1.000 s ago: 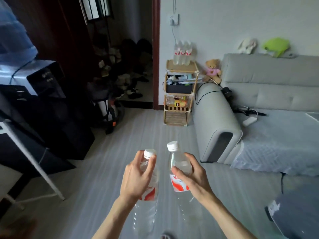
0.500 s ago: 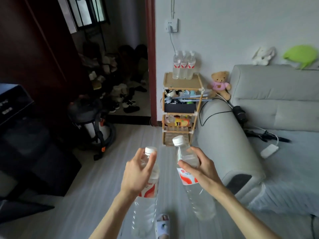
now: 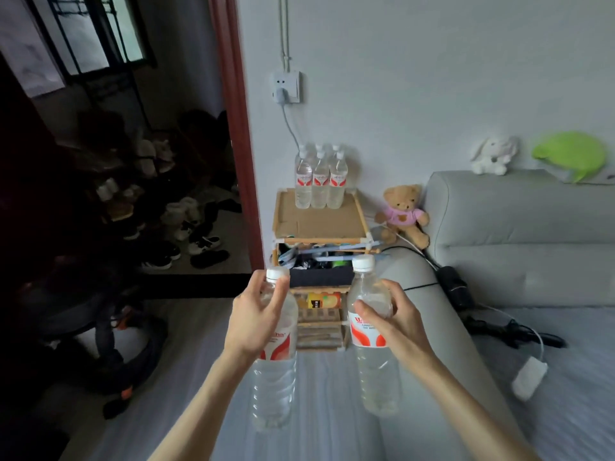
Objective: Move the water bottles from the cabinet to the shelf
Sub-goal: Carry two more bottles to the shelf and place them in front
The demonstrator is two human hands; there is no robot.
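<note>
We carry one bottle per hand: left hand (image 3: 253, 319) wrapped round the left bottle (image 3: 275, 367), right hand (image 3: 396, 322) round the right bottle (image 3: 374, 347), each grip near the shoulder. Ahead of both grips, the shelf (image 3: 283, 211) top holds standing bottles (image 3: 320, 181) at its rear. Best set ours upright on bare board in front, without nudging those.

Both hands (image 3: 254, 319) (image 3: 396, 322) grip bottles (image 3: 276, 371) (image 3: 374, 354) (shelf (image 3: 319, 224) ahead).
</note>
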